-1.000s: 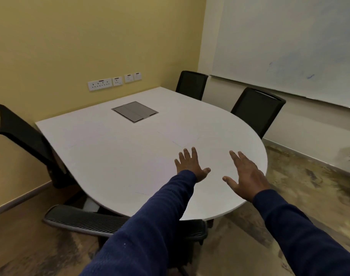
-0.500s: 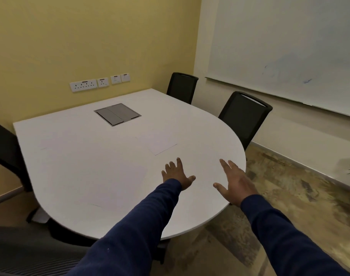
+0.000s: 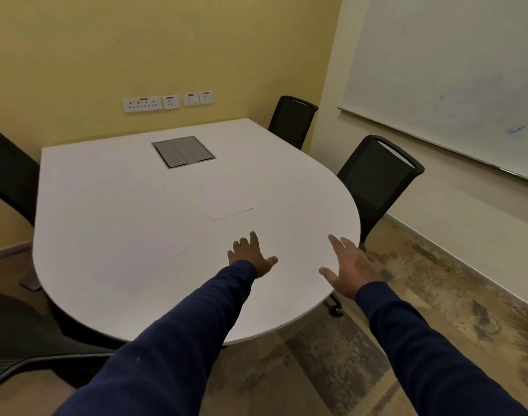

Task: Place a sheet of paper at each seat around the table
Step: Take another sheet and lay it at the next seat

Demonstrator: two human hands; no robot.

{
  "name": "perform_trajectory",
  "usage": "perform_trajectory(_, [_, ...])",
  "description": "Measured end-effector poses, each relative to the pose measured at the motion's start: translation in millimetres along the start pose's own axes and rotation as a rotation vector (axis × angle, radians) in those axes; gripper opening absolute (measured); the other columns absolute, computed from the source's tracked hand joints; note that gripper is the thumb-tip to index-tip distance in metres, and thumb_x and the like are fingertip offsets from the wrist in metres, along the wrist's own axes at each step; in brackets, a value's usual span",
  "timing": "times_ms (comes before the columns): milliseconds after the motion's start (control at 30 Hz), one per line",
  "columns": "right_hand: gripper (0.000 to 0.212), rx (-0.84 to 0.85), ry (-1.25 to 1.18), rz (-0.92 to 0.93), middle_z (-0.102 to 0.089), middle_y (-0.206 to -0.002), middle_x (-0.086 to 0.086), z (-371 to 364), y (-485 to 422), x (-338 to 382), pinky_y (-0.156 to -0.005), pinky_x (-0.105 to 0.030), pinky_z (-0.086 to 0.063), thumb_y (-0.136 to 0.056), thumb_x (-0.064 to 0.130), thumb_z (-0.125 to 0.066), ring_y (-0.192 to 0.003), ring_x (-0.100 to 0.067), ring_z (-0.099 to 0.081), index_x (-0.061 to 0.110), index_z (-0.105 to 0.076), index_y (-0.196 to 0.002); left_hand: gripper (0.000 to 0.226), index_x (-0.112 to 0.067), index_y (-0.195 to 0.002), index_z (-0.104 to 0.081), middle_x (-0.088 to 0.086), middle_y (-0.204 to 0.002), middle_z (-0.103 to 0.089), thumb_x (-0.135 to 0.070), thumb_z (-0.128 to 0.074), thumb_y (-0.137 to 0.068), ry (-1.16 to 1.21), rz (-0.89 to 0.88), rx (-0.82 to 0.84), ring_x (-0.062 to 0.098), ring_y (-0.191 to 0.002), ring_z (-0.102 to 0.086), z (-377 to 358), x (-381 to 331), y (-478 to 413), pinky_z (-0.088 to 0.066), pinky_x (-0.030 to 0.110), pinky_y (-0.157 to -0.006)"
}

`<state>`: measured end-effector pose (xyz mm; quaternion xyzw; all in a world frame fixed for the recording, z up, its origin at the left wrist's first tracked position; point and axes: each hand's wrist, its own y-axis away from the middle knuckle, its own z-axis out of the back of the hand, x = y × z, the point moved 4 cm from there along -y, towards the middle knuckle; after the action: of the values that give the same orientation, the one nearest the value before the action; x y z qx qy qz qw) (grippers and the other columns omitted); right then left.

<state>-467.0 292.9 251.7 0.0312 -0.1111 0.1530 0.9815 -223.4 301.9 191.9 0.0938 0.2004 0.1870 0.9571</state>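
A white table [image 3: 112,181] with a rounded near end fills the middle of the head view. White sheets of paper lie flat on it and barely stand out: one [image 3: 223,202] near the centre, beyond my left hand, and one [image 3: 145,259] toward the near left. My left hand [image 3: 252,255] is stretched out over the table's near end, fingers spread, holding nothing. My right hand [image 3: 345,265] hovers open at the table's right edge, also holding nothing. Black chairs stand around the table: two on the right [image 3: 376,178] [image 3: 291,120], one at the left [image 3: 7,172], one at the near left [image 3: 13,334].
A grey cable hatch [image 3: 183,151] is set into the table's far half. Wall sockets [image 3: 166,102] sit on the yellow wall behind. A whiteboard [image 3: 455,70] covers the right wall. Patterned floor [image 3: 437,295] runs along the table's right side.
My view has shifted around the table's rounded end, so the table sits more centrally. Both hands stay open and outstretched over the near end; no sheet has been picked up.
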Motion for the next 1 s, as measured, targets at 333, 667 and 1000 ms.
perform_trajectory(333, [0.085,0.144,0.049,0.123,-0.018,-0.165,-0.006,-39.0,-111.0,-14.7,-0.114,-0.044,-0.036,-0.094,0.052,-0.057,-0.148,-0.026,-0.027,0.027,-0.009,-0.159,0.1,-0.015,-0.158,-0.002,0.012,-0.159,-0.022,-0.068,-0.049,-0.088,0.09,0.174,0.013,0.031,-0.146,-0.021,-31.3,1.9,-85.4,-0.028,0.045,-0.115])
perform_trajectory(667, [0.08,0.332,0.119,0.257,-0.014,-0.166,-0.003,-97.0,-291.7,18.7,-0.114,-0.041,-0.035,-0.095,0.05,-0.054,-0.149,-0.023,-0.023,0.028,-0.011,-0.159,0.094,-0.013,-0.158,-0.006,0.011,-0.158,-0.024,-0.067,-0.044,-0.091,0.161,0.405,0.102,0.029,-0.144,-0.026,-52.8,49.9,-215.6,-0.031,0.042,-0.113])
perform_trajectory(1000, [0.079,0.536,0.087,0.362,-0.012,-0.167,-0.004,-179.1,-388.9,58.1,-0.116,-0.04,-0.032,-0.095,0.05,-0.054,-0.15,-0.024,-0.021,0.024,-0.015,-0.159,0.087,-0.012,-0.156,-0.015,0.011,-0.153,-0.029,-0.064,-0.044,-0.093,0.246,0.563,0.159,0.029,-0.139,-0.033,-70.3,82.0,-287.6,-0.038,0.042,-0.108])
